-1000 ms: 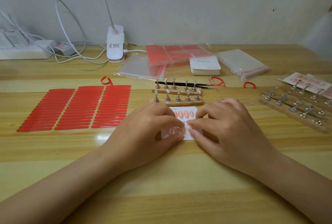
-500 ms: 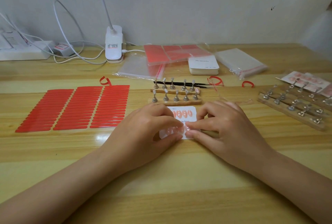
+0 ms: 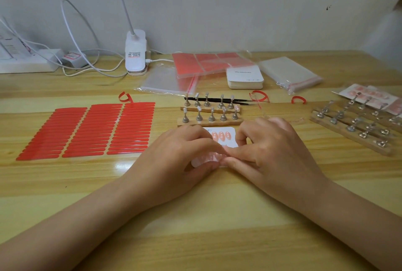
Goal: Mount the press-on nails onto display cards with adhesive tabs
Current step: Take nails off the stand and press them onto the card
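**Inspector A:** The card (image 3: 229, 140) lies flat on the bench (image 3: 217, 238) at centre, both hands meeting over its near edge. Why so close?

**Inspector B:** In my judgement, for fine seating work. The left hand (image 3: 174, 157) has fingers curled, thumb and forefinger pinching at the card's lower row of nails (image 3: 210, 157). The right hand (image 3: 272, 151) is likewise curled, its fingertips (image 3: 230, 152) pressing at the same spot. What exactly sits between them is hidden.

**Inspector A:** The upper row?

**Inspector B:** Four pink nails (image 3: 220, 135) already mounted, at 12 o'clock from the fingertips.

**Inspector A:** Supplies?

**Inspector B:** Red tabs (image 3: 91, 129) at 9 o'clock, within reach of the left hand. Stands (image 3: 210, 116) just beyond the card at 12 o'clock, pegs mostly bare, tweezers (image 3: 219, 99) behind. More stands (image 3: 356, 125) at 2 o'clock, apparently awaiting their turn.
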